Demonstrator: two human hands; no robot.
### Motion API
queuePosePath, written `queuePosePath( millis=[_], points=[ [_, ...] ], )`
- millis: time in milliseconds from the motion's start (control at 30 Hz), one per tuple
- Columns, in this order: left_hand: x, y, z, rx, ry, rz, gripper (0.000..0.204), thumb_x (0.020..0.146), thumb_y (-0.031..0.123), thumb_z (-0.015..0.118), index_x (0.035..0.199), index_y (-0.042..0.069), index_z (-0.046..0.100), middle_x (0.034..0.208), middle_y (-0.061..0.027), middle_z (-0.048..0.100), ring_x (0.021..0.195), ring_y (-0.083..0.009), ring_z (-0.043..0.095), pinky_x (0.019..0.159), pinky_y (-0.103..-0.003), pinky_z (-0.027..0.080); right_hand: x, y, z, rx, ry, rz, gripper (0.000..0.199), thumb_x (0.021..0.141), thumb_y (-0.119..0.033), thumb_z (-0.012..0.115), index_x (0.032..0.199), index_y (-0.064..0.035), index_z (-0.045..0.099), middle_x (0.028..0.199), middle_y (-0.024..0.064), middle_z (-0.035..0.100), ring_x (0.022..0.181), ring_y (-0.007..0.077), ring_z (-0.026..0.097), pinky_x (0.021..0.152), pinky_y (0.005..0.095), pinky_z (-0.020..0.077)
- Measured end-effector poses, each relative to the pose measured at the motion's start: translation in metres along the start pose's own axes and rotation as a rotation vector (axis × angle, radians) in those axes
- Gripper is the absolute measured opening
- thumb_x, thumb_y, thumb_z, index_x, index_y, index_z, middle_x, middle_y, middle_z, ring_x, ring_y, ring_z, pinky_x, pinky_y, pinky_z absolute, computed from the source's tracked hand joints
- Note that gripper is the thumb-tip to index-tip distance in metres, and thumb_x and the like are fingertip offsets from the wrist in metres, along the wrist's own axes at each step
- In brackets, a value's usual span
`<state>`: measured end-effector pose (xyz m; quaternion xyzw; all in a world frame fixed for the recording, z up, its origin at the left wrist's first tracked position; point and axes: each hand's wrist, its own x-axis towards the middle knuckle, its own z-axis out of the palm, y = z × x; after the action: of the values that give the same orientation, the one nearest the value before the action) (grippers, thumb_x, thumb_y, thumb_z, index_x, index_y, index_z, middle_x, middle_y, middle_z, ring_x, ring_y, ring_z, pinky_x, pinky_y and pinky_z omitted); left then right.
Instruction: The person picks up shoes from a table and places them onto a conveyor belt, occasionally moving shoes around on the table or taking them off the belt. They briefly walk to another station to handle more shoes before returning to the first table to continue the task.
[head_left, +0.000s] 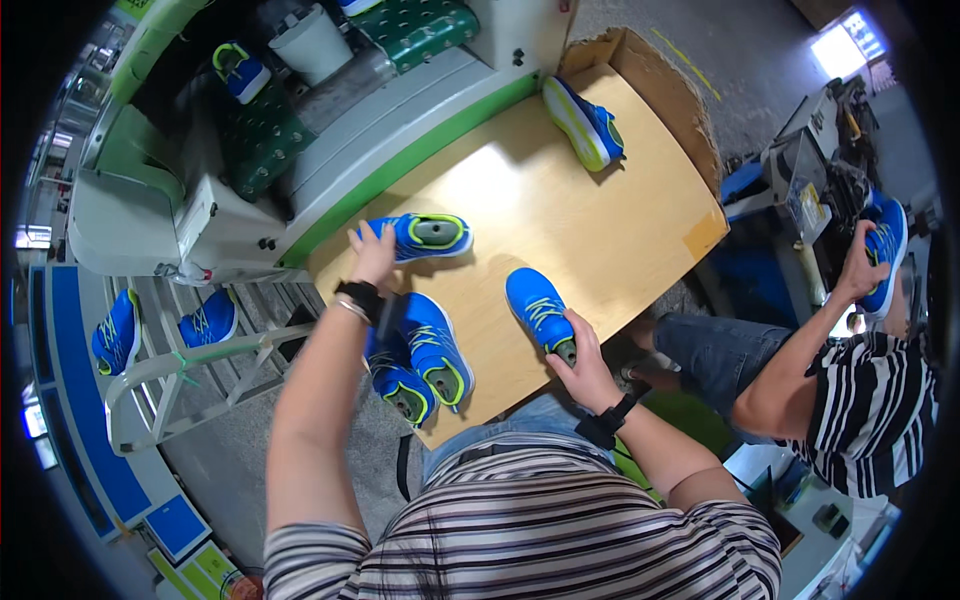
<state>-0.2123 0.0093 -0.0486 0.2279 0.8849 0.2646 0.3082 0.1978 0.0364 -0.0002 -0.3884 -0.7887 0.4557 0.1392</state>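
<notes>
My left hand point(375, 256) is closed over the toe end of a blue sneaker point(405, 236) with a lime-green collar, at the table's far left edge. A grey-green shoe last point(438, 232) fills that sneaker's opening. My right hand point(588, 368) grips the heel of another blue sneaker point(537, 305), whose toe points away from me; its yellow-green laces face up. Between my arms, two more blue sneakers, one nearer point(438, 345) and one partly hidden point(398, 385) by my left wrist, stand side by side with lasts inside.
The wooden tabletop point(490, 190) also bears a sneaker on its side point(583, 125). Beyond it stands a machine with a green perforated belt point(425, 35). Sneakers point(210, 318) rest on a metal rack point(150, 400) at left. At right, a co-worker's hand point(862, 265) holds a sneaker point(886, 250).
</notes>
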Motion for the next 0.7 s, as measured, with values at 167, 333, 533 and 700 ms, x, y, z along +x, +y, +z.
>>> queuePosePath(
  millis=[167,333,533,700],
  points=[
    [-0.059,0.084,0.079,-0.947,0.097,-0.502,0.125,0.079,0.065,0.067,0.153,-0.002,-0.009,0.16,-0.0264,0.011,0.146,-0.0384,0.022,0.114,-0.045,0.029,-0.004,0.006,0.0,-0.024,0.046,0.026,0.073,0.083,-0.012,0.07,0.144,-0.001,0.032,0.142,0.0254,0.041,0.133,0.042,0.038,0.113,0.0451,0.0305],
    [-0.032,0.131,0.075,-0.683,0.268,-0.805,0.135,0.072,0.044,0.08,0.151,0.005,-0.023,0.153,-0.0309,0.021,0.132,-0.0402,0.04,0.104,-0.047,0.043,0.015,-0.021,0.004,0.121,0.019,0.107,0.074,0.088,-0.014,0.069,0.148,-0.0015,0.027,0.141,0.0223,0.043,0.132,0.0337,0.043,0.11,0.0402,0.0343],
    [-0.067,0.048,0.061,-0.838,0.37,-0.253,0.093,0.074,0.013,0.071,0.152,0.006,0.021,0.132,-0.0186,0.051,0.123,-0.0334,0.052,0.106,-0.042,0.039,0.085,-0.06,-0.016,0.57,0.168,0.173,0.073,0.09,-0.01,0.067,0.147,-0.0056,0.021,0.122,0.0196,0.058,0.113,0.0225,0.057,0.099,0.035,0.0443],
    [-0.143,0.051,-0.054,-1.588,-0.343,-0.186,0.049,0.088,0.005,0.052,0.137,0.007,0.045,0.127,-0.0069,0.056,0.117,-0.0239,0.056,0.103,-0.039,0.046,0.201,-0.136,-0.049,0.402,0.364,-0.339,0.063,0.087,-0.011,0.069,0.14,-0.0058,0.036,0.12,0.0147,0.06,0.112,0.0242,0.058,0.099,0.036,0.0446]
  ],
)
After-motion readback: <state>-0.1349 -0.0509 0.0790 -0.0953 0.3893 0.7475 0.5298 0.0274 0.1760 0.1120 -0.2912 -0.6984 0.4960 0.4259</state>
